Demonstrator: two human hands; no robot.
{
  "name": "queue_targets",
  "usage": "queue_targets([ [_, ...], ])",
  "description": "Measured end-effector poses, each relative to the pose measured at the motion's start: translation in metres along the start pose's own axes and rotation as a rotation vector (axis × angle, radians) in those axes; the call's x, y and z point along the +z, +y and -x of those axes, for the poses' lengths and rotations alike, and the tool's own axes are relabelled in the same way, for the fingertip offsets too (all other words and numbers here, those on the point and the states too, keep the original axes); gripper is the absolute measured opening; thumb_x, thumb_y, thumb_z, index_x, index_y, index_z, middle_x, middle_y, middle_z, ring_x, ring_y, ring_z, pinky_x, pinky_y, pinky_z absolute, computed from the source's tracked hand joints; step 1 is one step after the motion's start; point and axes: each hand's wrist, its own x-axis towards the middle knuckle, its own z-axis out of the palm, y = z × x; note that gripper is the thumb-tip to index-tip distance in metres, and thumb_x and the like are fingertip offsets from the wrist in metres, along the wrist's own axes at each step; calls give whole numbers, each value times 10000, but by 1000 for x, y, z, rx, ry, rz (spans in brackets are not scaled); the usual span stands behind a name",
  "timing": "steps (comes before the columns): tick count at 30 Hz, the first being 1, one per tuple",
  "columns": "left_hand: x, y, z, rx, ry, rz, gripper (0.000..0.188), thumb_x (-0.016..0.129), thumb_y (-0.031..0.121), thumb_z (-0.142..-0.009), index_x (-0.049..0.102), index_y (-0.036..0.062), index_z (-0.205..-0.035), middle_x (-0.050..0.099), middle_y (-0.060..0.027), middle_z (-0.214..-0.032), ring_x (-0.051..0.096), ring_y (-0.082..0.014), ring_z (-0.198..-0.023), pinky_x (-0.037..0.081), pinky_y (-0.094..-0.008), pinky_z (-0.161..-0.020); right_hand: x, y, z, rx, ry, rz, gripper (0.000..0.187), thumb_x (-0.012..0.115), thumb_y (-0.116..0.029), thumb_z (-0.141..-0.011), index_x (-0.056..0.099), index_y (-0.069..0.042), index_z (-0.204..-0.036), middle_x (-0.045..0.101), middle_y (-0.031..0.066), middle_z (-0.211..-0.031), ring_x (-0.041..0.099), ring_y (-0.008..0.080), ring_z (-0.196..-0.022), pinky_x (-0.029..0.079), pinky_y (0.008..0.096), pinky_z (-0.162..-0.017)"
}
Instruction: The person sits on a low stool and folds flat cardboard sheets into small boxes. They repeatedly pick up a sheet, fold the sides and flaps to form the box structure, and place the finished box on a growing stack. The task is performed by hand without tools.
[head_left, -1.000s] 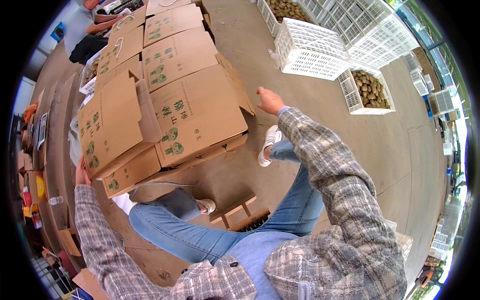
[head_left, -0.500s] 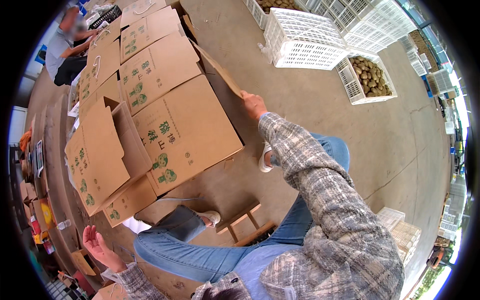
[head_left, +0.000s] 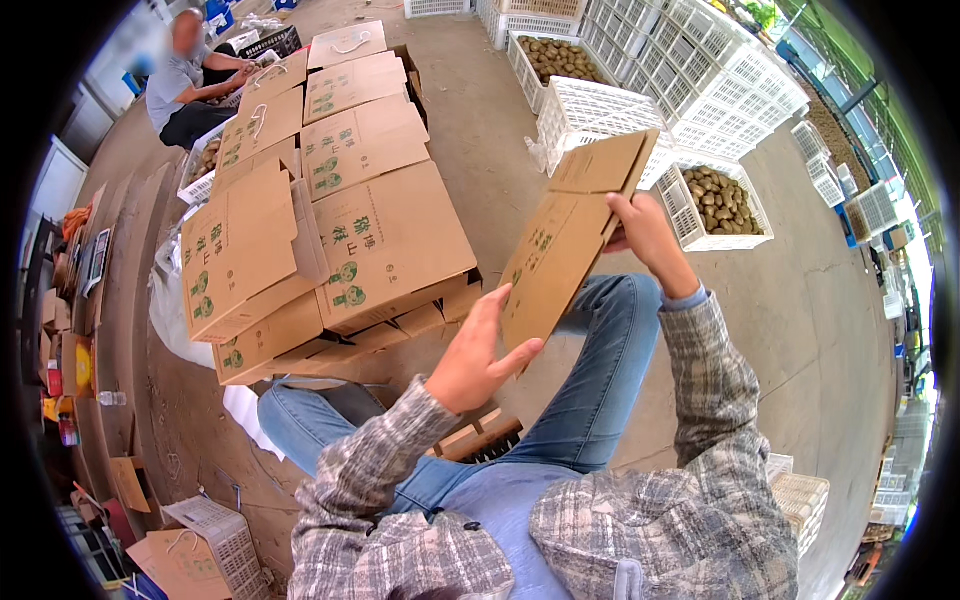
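A flat folded cardboard carton with green print is held up tilted above my lap. My right hand grips its right edge, thumb on the near side and fingers partly hidden behind. My left hand is at the carton's lower left edge, fingers and thumb spread apart; it seems to touch the carton without closing round it. Left of it, printed cardboard cartons stand in rows with flaps folded over. One carton lies tilted on top at the near left, its flap raised.
A white crate of brown, potato-like produce stands at right, near stacked white crates. Another person sits at the far left beside crates. A low wooden stool is between my legs. Steps run along the left.
My right hand has lifted the flat carton away from the row's right side and brought it over my lap. My left hand has come from the lower left to the carton.
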Motion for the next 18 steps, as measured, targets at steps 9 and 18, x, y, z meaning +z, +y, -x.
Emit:
queue_targets([
  [9, 35, -33, 44, -189, -249, -306, 631, 618, 464, -959, 524, 22, -1400, 628, -230, -1272, 615, -360, -1169, 491, -419, -983, 70, 117, 91, 272, -293, -382, 494, 493, -352, -1050, 547, 106, -1227, 691, 228, -1066, 744, 314, -847, 649, 378, -704],
  [18, 29, -159, 101, -216, -248, -382, 449, 561, 432, -986, 641, 148, -1326, 675, -93, -1209, 645, -298, -1087, 519, -395, -920, 140, 194, 93, 531, -519, -327, 410, 417, -257, -1076, 503, 135, -1160, 705, 292, -928, 741, 316, -746, 618, 326, -622],
])
